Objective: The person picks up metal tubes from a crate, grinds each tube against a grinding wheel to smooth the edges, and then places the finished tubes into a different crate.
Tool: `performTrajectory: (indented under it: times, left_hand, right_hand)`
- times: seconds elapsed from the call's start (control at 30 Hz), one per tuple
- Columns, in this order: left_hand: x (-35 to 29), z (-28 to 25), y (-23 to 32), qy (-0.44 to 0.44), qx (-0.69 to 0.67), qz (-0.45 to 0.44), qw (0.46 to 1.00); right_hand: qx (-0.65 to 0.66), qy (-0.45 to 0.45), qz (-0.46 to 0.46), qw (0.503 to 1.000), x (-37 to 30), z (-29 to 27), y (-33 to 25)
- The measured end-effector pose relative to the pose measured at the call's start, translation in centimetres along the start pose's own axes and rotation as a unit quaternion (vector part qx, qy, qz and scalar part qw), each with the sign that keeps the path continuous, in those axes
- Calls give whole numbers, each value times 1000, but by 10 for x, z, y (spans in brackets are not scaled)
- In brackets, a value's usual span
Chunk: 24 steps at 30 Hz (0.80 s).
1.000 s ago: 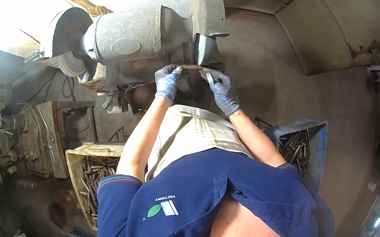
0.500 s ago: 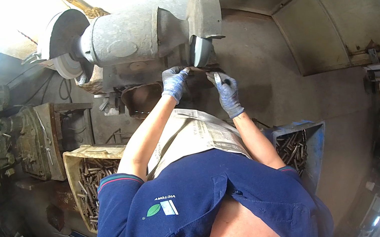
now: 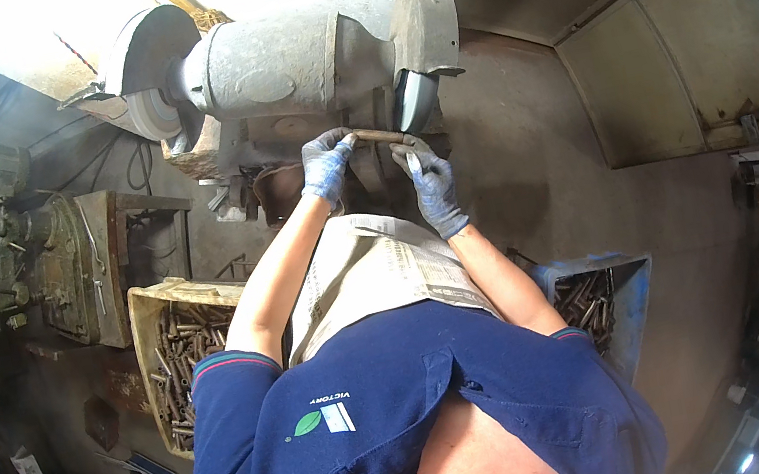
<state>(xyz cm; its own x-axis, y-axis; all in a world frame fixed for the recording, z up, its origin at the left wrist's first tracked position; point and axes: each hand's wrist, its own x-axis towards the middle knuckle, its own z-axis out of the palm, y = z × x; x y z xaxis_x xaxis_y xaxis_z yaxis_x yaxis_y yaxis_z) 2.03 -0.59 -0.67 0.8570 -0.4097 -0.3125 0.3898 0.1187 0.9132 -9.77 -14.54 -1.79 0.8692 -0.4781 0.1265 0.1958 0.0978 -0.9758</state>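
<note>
A short brown metal rod [image 3: 377, 136] lies crosswise between my gloved hands, just in front of the grinding wheel [image 3: 416, 100] on the right end of the bench grinder [image 3: 269, 69]. My left hand [image 3: 327, 163], in a blue-grey glove, pinches the rod's left end. At its other end, my right hand [image 3: 432, 185] has its fingers closed round the tip, close below the wheel. Whether rod and wheel touch, I cannot tell.
Left of me stands a yellowish bin [image 3: 161, 377] of metal rods; at my right is a blue bin [image 3: 628, 295] with more rods. A second wheel [image 3: 153, 114] is on the grinder's left end. Greenish machinery [image 3: 48, 255] stands further left. Newspaper [image 3: 375, 268] covers my lap.
The rod, mostly hidden before, now shows between my hands. Both hands have shifted slightly left in the picture, while the grinder appears a little further right.
</note>
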Motion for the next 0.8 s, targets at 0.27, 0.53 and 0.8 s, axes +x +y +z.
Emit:
performTrajectory:
  times: [0.27,0.53,0.8]
  left_hand:
    - [-66,-3,26,-73,-28,108,991]
    - [-73,15,43,-214,-37,30,976]
    - [-79,-32,29,-126,48,-65,989]
  right_hand:
    - [-360,-52,-282,888,-46,3,-95]
    - [-386,0,-259,885,-83,-20,-137]
    - [-577,285,-62,763,-229,-136,-161]
